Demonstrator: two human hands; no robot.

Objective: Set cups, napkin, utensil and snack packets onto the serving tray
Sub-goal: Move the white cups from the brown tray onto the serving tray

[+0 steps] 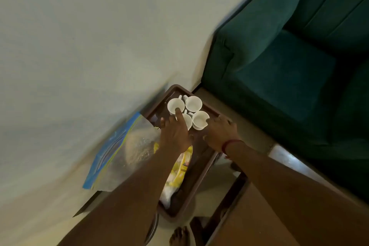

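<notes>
A brown serving tray (pixel 202 175) holds several white cups clustered at its far end. My left hand (pixel 175 136) reaches over them, its index finger dipped inside the far-left cup (pixel 173 103) and its other fingers lying over a cup (pixel 188 121) beneath. The thumb of my right hand (pixel 219 132) hooks over the rim of the near-right cup (pixel 199 118), with the fingers curled round its far side. A fourth cup (pixel 193 103) stands free. A yellow snack packet (pixel 184 164) and something white (pixel 167 192) lie in the tray under my left forearm.
A clear bag with blue edging (pixel 119 156) lies left of the tray, partly over its rim. A dark green sofa (pixel 279 62) fills the right. A dark wooden frame (pixel 229 201) sits below the tray, and my bare foot (pixel 179 235) is on the floor.
</notes>
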